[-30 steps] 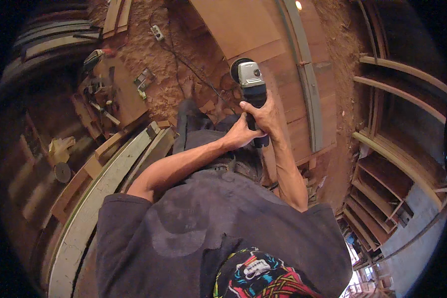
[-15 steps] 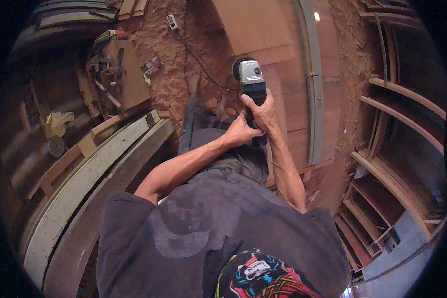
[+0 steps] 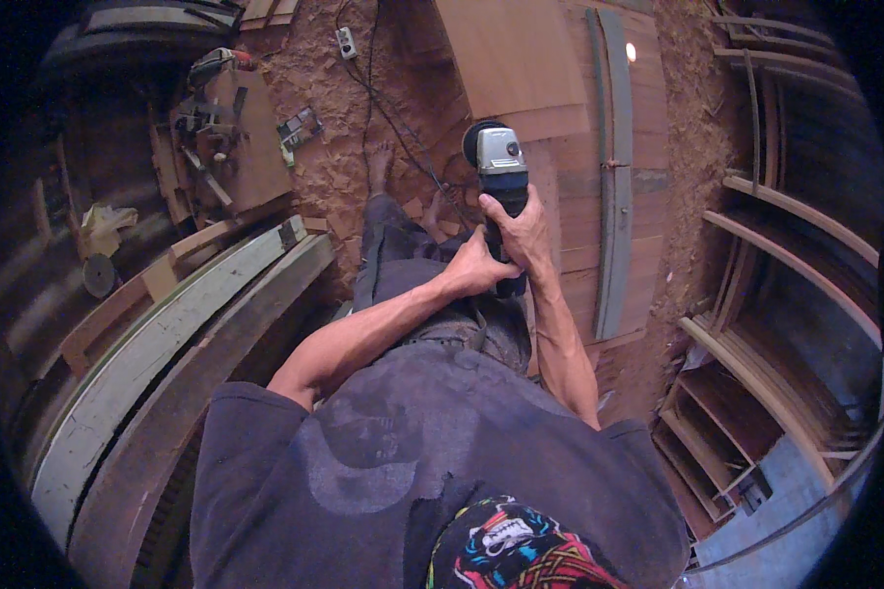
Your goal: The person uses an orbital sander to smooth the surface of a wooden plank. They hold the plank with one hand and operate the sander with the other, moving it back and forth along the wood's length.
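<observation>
Angle grinder is held in front of the person's lap, a little to the right of the middle of the view, and its long axis runs almost straight away from the person, with the silver head at the far end and the dark rear end close to the trousers. Both hands are upon it, so there is no gap between fingers and tool. The right hand is the one nearer to the silver head: it comes from the right side, and its fingers are bent closed around the dark grip, just behind the head, with the thumb lying across toward the left. The left hand is placed lower, from the left side, and its fingers are closed on the rear part, though their tips are partly hidden and I cannot tell how firmly they press. From both hands the silver head lies forward, and the dark disc shows at its left side. Beyond it lies the flat wooden panel; seen from above, I cannot tell whether the disc touches it or hangs apart
</observation>
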`<action>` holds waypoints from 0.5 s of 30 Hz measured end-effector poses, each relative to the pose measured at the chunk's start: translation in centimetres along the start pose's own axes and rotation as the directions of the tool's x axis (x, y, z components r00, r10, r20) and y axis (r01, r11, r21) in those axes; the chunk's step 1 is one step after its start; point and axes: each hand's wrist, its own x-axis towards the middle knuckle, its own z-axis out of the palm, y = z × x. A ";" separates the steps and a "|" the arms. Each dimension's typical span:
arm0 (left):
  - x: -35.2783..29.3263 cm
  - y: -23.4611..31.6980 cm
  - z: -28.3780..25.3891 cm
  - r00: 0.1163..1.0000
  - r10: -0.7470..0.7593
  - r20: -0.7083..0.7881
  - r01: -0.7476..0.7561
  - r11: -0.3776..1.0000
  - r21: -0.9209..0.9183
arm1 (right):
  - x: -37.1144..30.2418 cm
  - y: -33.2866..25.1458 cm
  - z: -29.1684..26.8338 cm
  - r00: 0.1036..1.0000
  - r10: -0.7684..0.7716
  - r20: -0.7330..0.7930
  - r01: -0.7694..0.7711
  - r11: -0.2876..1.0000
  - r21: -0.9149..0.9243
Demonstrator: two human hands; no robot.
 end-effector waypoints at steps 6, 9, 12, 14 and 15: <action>0.1 -0.2 0.4 0.999 -0.008 -0.034 0.008 1.000 0.011 | 0.0 0.0 -0.2 1.000 0.014 0.014 -0.013 1.000 -0.025; -0.1 0.3 0.4 0.999 -0.008 -0.037 0.009 1.000 0.020 | 0.0 0.0 -0.2 0.999 0.032 0.019 -0.032 0.999 -0.031; -0.2 0.4 0.3 0.999 -0.010 -0.036 0.011 0.999 0.043 | -0.2 -0.5 -0.3 1.000 0.002 0.012 -0.002 1.000 -0.029; -0.1 0.2 0.1 0.999 -0.011 -0.040 0.013 0.998 0.058 | -0.3 -0.4 -0.2 1.000 -0.010 0.007 0.010 1.000 0.021; 0.0 0.2 0.1 0.999 -0.010 -0.041 0.012 0.998 0.056 | -0.3 -0.5 -0.2 1.000 -0.007 0.007 0.007 1.000 0.019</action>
